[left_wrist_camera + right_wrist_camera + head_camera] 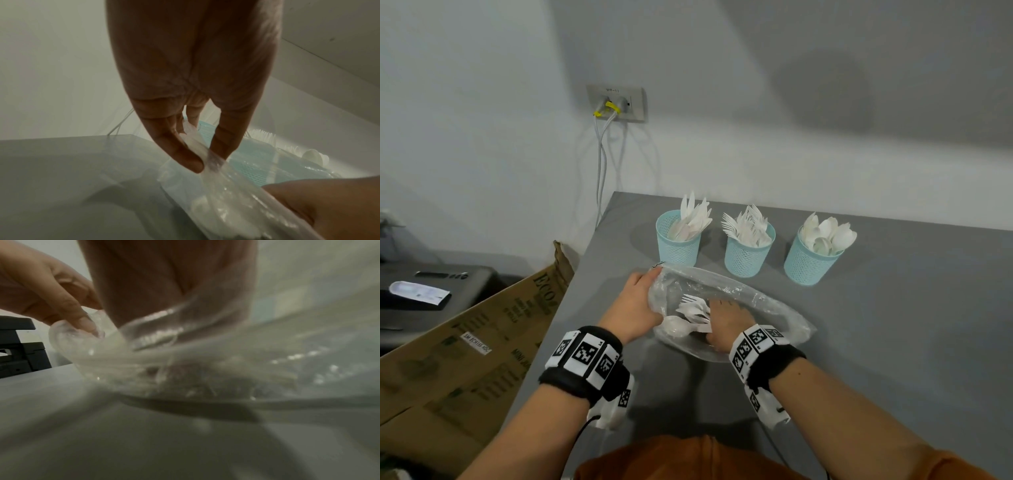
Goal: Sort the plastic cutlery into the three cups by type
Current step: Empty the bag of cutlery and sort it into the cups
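Three teal mesh cups stand in a row at the back of the grey table: knives in the left cup (678,245), forks in the middle cup (749,253), spoons in the right cup (810,263). In front of them lies a clear plastic bag (767,301). My left hand (650,277) pinches the bag's rim (195,151) between thumb and fingers and holds the mouth up. Inside the bag, my right hand (714,322) has its fingers curled round the handles of white forks (693,305) and a spoon (675,329). The blurred right wrist view hides its fingertips behind the film.
The table (893,359) ends at a left edge close to my left hand. Beyond that edge a cardboard box (469,342) leans, with a black printer (424,287) behind it. Cables hang from a wall socket (616,102).
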{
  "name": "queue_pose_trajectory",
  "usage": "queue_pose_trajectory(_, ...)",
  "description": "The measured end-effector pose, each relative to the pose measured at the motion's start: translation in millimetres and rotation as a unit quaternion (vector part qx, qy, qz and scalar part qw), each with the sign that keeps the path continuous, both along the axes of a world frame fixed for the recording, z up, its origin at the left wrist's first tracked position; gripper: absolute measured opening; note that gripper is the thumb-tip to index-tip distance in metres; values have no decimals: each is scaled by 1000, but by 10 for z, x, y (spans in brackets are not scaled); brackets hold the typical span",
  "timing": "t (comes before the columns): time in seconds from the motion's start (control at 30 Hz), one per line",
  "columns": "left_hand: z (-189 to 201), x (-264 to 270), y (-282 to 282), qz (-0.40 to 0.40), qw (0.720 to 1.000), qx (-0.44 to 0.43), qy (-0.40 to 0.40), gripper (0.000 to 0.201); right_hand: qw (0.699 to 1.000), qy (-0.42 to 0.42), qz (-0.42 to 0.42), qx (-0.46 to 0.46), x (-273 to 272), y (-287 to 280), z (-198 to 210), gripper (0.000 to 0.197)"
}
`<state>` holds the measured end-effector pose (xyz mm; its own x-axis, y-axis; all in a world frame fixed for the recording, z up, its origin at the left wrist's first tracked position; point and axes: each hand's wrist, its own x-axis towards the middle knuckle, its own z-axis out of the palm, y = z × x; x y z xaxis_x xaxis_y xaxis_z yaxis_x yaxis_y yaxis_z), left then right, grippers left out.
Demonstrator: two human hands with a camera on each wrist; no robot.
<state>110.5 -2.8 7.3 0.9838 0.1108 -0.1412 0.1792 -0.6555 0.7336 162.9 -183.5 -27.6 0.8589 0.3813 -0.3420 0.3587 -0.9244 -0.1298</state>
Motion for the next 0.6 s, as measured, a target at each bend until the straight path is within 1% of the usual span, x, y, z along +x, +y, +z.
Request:
queue_pose_trajectory(0.1,36,-5,-4,-1,1000,-2,-8,84,1000,-2,-3,7,17,-67,11,42)
queue_pose_trajectory(0.17,43,4,-13,1,1000,-9,-11,79,1000,-8,-5,28,38,-121,36,38)
queue_pose_trajectory(0.23,36,20,2,11,1000,-12,-5,77,997,-6,-2,75,56,-158,88,34)
queue_pose_trajectory(0.3,11,26,14,26,1000,0,2,76,988,28,-21,153,65,-170,139,33)
queue_pose_trajectory(0.37,-4,28,-5,50,996,69,-13,72,955,74,-50,282,42,-156,210,35)
queue_pose_trajectory(0.43,16,32,-71,70,984,151,-67,67,921,75,-58,377,32,-103,302,38)
queue_pose_trajectory(0.47,37,43,-116,65,979,170,-86,64,905,63,-64,415,41,-64,361,38)
queue_pose_trajectory(0.53,77,84,-212,22,980,169,-102,56,861,43,-80,500,92,34,442,33)
queue_pose_trajectory(0.6,131,150,-311,-51,986,133,-91,54,821,28,-104,560,173,121,482,28)
